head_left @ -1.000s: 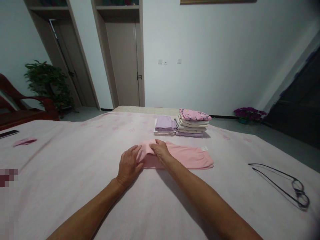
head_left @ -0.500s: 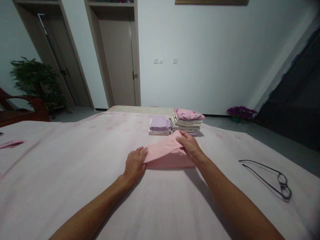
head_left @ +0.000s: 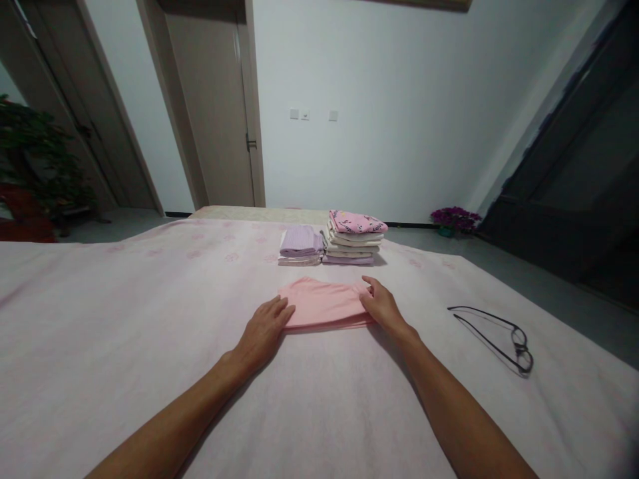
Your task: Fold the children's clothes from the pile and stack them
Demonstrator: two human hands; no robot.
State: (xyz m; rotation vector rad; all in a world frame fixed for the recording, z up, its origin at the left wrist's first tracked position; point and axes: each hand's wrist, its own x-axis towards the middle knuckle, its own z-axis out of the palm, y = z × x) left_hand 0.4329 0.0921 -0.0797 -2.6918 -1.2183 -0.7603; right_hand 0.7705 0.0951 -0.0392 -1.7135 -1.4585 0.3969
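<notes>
A pink piece of folded clothing (head_left: 324, 303) lies in front of me on the bed-like, sheet-covered surface, its layers showing along the near edge. My left hand (head_left: 267, 326) rests flat at its left end, fingertips on the cloth. At the right end is my right hand (head_left: 384, 306), touching the cloth with its lower fingers while the index finger stands apart; the hand looks open. Just beyond the cloth sit a short stack of lilac and white folded clothes (head_left: 301, 243) and a taller stack of folded clothes (head_left: 353, 243) topped by a pink printed piece.
Black-framed glasses (head_left: 519, 349) lie unfolded to the right on the pale floral sheet (head_left: 150, 319). Beyond the surface are a closed door (head_left: 212, 106), a white wall, a pot of purple flowers (head_left: 455, 219) and a green plant (head_left: 40, 159) at left.
The raised pink flap has come down flat onto the rest of the cloth. My right hand has lowered with it and loosened its pinch. The view has shifted to the right.
</notes>
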